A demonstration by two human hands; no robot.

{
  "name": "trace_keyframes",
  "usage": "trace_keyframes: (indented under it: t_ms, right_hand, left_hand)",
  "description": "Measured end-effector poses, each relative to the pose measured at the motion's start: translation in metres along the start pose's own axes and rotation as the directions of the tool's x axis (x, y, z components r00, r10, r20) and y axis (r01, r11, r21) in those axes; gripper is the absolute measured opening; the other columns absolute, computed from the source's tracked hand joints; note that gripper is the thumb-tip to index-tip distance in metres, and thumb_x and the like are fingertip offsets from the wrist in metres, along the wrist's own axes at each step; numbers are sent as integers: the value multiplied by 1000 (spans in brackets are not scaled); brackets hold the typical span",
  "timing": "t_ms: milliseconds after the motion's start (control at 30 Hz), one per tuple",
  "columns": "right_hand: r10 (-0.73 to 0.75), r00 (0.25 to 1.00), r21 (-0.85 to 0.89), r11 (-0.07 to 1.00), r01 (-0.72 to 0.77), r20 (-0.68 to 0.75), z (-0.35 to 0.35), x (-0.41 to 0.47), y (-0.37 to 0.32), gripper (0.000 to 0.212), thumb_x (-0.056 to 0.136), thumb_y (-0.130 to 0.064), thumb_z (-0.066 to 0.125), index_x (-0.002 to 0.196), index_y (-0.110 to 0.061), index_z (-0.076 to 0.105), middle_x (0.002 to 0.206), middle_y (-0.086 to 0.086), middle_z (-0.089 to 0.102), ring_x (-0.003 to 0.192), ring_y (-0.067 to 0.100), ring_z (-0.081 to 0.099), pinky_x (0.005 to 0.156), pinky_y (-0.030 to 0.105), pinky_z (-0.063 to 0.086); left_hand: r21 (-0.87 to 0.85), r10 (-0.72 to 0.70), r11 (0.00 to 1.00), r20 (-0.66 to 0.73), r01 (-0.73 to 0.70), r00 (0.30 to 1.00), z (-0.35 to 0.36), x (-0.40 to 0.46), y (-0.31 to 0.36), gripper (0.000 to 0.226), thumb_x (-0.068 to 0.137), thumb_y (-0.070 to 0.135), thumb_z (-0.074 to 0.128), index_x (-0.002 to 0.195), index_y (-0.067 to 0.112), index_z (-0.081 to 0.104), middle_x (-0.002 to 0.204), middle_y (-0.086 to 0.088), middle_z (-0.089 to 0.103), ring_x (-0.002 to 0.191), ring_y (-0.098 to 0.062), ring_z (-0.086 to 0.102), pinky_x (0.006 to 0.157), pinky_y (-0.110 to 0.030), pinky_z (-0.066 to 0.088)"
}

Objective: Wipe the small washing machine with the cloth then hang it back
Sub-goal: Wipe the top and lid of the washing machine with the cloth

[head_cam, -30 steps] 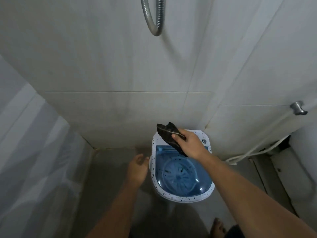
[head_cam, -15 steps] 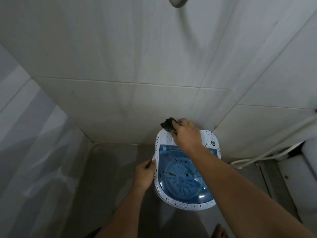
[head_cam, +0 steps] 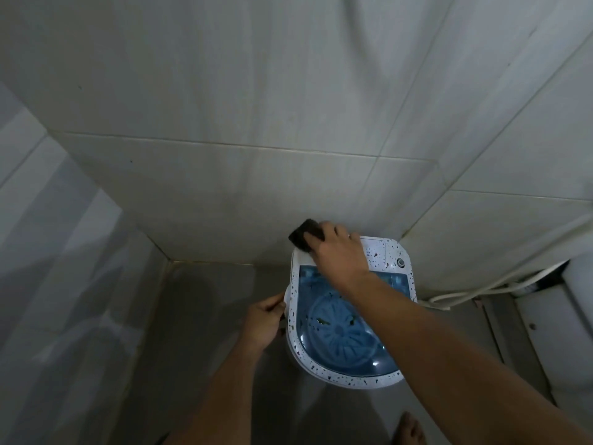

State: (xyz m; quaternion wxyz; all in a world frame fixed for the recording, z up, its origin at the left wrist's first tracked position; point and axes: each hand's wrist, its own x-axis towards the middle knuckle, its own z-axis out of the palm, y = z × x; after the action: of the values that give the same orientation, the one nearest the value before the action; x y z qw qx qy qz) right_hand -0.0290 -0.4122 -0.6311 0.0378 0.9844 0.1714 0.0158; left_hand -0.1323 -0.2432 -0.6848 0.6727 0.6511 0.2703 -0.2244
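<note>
The small washing machine stands on the floor against the tiled back wall, white with dark speckles and a see-through blue lid. My right hand presses a dark cloth onto the machine's back left corner; most of the cloth is hidden under my fingers. My left hand grips the machine's left rim, fingers curled around the edge.
Tiled walls close in behind and on the right. A white hose runs along the floor right of the machine toward a white fixture. A translucent curtain or panel hangs on the left. My bare foot is at the bottom.
My right hand has carried the cloth from above the lid down onto the machine's back left corner. My left hand has moved in and taken hold of the left rim.
</note>
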Motion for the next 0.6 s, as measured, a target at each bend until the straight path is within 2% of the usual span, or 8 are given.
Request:
trace_keyframes:
  t_ms: [67,133,267,367,433,467,533,600]
  right_hand:
    - [94,994,71,993,-98,57,-4,14,-9,48,96,-33,60,143,-27,50,139,13,46,118,36,48,91,50,44]
    - [104,990,69,991,-111,97,-5,16,-22,49,99,-39,55,144,-24,49,145,15,41,119,39,48,93,51,44]
    - [-59,990,-22,998,63,125,-2,-17,-48,52,95,-20,58,145,-18,45,148,18,36,118,40,47,91,53,46]
    - [-162,982,-31,986,165,93,-7,-30,-43,57,92,-14,55,147,-17,42,147,18,37,120,39,46,92,52,44]
    - [-79,996,-34,996,81,50,-8,-13,-22,57,91,-13,57,146,-19,44,145,17,40,120,38,47,94,52,46]
    - [15,999,-18,1000,-15,47,-9,-4,-9,54,91,-13,59,144,-20,47,143,17,43,119,37,48,94,51,47]
    - [227,972,67,971,-231,59,-10,10,13,45,95,-16,58,140,-20,54,137,15,48,117,35,50,93,50,48]
    - [308,949,130,941,-313,62,-7,8,20,40,99,-20,56,140,-20,54,135,15,50,115,35,50,89,49,50]
  left_hand:
    - [0,4,1000,-10,-4,1000,0,-1,-1,29,103,11,56,125,22,72,113,-4,77,106,-24,73,86,-44,62]
    - [19,13,1000,-21,-13,1000,0,0,-3,29,102,12,56,123,24,72,110,-2,78,105,-23,73,91,-48,60]
    - [91,31,995,-31,-28,999,-1,2,-5,25,102,17,58,115,32,74,106,1,79,100,-21,74,90,-49,60]
    - [98,53,994,-34,-50,998,0,3,-5,25,102,16,58,114,29,75,103,1,80,95,-18,75,87,-43,61]
    - [122,73,990,-40,-68,996,1,4,-6,27,102,14,58,117,27,75,106,1,79,96,-17,75,91,-44,60]
    - [129,77,989,-40,-71,996,1,4,-6,28,102,14,58,121,27,73,108,1,79,99,-17,74,94,-45,59]
    - [139,72,988,-39,-66,997,2,3,-6,31,102,14,58,126,28,71,113,0,78,103,-18,74,97,-47,57]
    - [149,69,987,-48,-61,996,1,3,-5,32,101,14,58,128,27,70,114,0,78,104,-19,73,98,-48,57]
